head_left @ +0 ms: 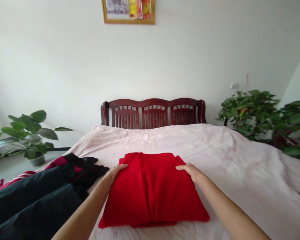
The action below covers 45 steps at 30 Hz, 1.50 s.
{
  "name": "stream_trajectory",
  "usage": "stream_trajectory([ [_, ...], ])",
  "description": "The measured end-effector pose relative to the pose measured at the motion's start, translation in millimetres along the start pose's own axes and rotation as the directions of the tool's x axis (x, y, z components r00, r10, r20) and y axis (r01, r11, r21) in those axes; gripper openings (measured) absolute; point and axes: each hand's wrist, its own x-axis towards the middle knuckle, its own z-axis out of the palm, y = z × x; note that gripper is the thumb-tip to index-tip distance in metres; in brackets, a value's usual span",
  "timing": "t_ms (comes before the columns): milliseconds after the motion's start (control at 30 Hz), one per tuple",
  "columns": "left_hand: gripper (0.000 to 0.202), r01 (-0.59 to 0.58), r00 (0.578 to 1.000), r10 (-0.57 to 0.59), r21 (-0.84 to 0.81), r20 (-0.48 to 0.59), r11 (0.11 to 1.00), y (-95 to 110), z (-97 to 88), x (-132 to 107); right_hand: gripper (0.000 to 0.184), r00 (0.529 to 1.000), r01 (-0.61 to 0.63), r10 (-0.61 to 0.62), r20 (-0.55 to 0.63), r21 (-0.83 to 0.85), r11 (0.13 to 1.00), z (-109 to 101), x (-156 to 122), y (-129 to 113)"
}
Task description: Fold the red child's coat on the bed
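A folded red garment (pixel 152 188) lies flat on the pale pink bedsheet (pixel 227 156) in front of me. My left hand (pixel 114 173) rests on its left edge, fingers extended along the fabric. My right hand (pixel 190 170) lies on its right edge, fingers flat and pointing inward. Neither hand is closed around the cloth; both press on it from the sides.
A heap of black and red clothes (pixel 40 196) lies on the bed to my left. A dark wooden headboard (pixel 153 112) stands against the white wall. Potted plants stand at the left (pixel 27 136) and right (pixel 255 111). A framed picture (pixel 128 11) hangs above.
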Motion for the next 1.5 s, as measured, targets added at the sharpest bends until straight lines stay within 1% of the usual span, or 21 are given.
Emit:
stream_trajectory([
  [67,0.047,-0.146,0.989,0.146,-0.028,0.004,0.989,19.6,4.5,-15.6,0.039,0.994,0.109,-0.106,-0.028,0.118,0.987,-6.2,-11.2,-21.6],
  [133,0.054,-0.315,0.948,0.316,-0.017,0.043,0.949,43.5,6.3,-34.6,0.048,0.946,0.318,-0.303,-0.11,0.163,0.934,-16.3,-23.4,-45.5],
  [200,0.058,-0.531,0.845,0.52,0.067,0.126,0.845,61.1,3.5,-53.7,0.054,0.814,0.555,-0.537,-0.221,0.026,0.831,-27.8,-35.8,-60.3],
  [267,0.052,-0.728,0.685,0.699,0.214,0.205,0.651,60.4,-4.7,-68.3,0.051,0.638,0.68,-0.723,-0.264,-0.246,0.69,-36.1,-47.9,-55.0],
  [333,0.037,-0.802,0.567,0.788,0.376,0.237,0.464,35.8,-17.2,-75.7,0.041,0.513,0.685,-0.83,-0.218,-0.479,0.549,-37.9,-59.7,-25.4],
  [367,0.028,-0.795,0.542,0.805,0.456,0.241,0.4,15.7,-24.4,-76.9,0.035,0.494,0.665,-0.853,-0.17,-0.558,0.496,-36.4,-65.6,-3.5],
  [433,0.015,-0.725,0.565,0.783,0.609,0.26,0.322,-31.9,-38.7,-76.5,0.025,0.539,0.626,-0.841,-0.044,-0.648,0.435,-30.6,-77.4,45.3],
  [533,0.028,-0.611,0.671,0.676,0.744,0.305,0.272,-90.2,-55.2,-77.6,0.031,0.673,0.594,-0.733,0.095,-0.66,0.46,-25.4,-92.8,98.8],
  [600,0.043,-0.564,0.712,0.626,0.79,0.318,0.241,-104.1,-59.6,-83.4,0.045,0.753,0.556,-0.641,0.144,-0.66,0.505,-29.1,-100.1,107.2],
  [700,0.064,-0.448,0.722,0.616,0.891,0.315,0.07,-95.3,-52.9,-103.7,0.057,0.821,0.48,-0.547,0.168,-0.721,0.499,-37.2,-112.6,87.7],
  [767,0.072,-0.411,0.682,0.645,0.91,0.344,-0.051,-87.4,-38.7,-125.1,0.062,0.798,0.474,-0.585,0.146,-0.752,0.458,-33.9,-127.6,68.8],
  [833,0.075,-0.469,0.627,0.654,0.875,0.425,-0.119,-88.9,-17.3,-148.4,0.063,0.73,0.54,-0.661,0.174,-0.739,0.402,-18.1,-148.8,55.1],
  [900,0.075,-0.558,0.587,0.622,0.816,0.517,-0.152,-99.7,8.9,-166.9,0.059,0.659,0.639,-0.703,0.267,-0.692,0.336,8.4,-171.4,49.3],
  [967,0.076,-0.594,0.578,0.599,0.789,0.554,-0.157,-114.0,35.4,-175.6,0.062,0.619,0.695,-0.702,0.353,-0.663,0.279,39.3,-189.0,49.3],
  [1033,0.073,-0.591,0.591,0.592,0.794,0.549,-0.146,-124.7,57.0,-174.6,0.072,0.612,0.696,-0.691,0.384,-0.677,0.241,67.0,-197.5,51.9],
  [1100,0.061,-0.578,0.613,0.586,0.807,0.53,-0.125,-127.8,70.2,-167.9,0.07,0.622,0.671,-0.683,0.383,-0.71,0.213,86.4,-197.6,53.6],
  [1200,0.039,-0.589,0.662,0.537,0.806,0.523,-0.058,-119.4,73.7,-156.9,0.052,0.665,0.63,-0.638,0.387,-0.75,0.202,98.9,-190.5,52.1],
  [1267,0.027,-0.63,0.705,0.46,0.775,0.54,0.057,-109.6,68.9,-150.9,0.038,0.705,0.618,-0.588,0.396,-0.75,0.237,99.5,-184.1,50.6],
  [1333,0.02,-0.634,0.764,0.349,0.73,0.542,0.254,-99.6,62.8,-144.0,0.027,0.752,0.605,-0.536,0.383,-0.724,0.333,96.7,-174.6,50.3],
  [1400,0.014,-0.574,0.818,0.247,0.699,0.52,0.426,-90.5,58.0,-134.4,0.021,0.823,0.557,-0.442,0.358,-0.665,0.498,92.5,-160.8,50.7],
  [1500,0.012,-0.481,0.869,0.192,0.692,0.456,0.539,-80.9,54.7,-116.2,0.028,0.883,0.425,-0.237,0.404,-0.481,0.767,87.2,-137.5,49.6],
])
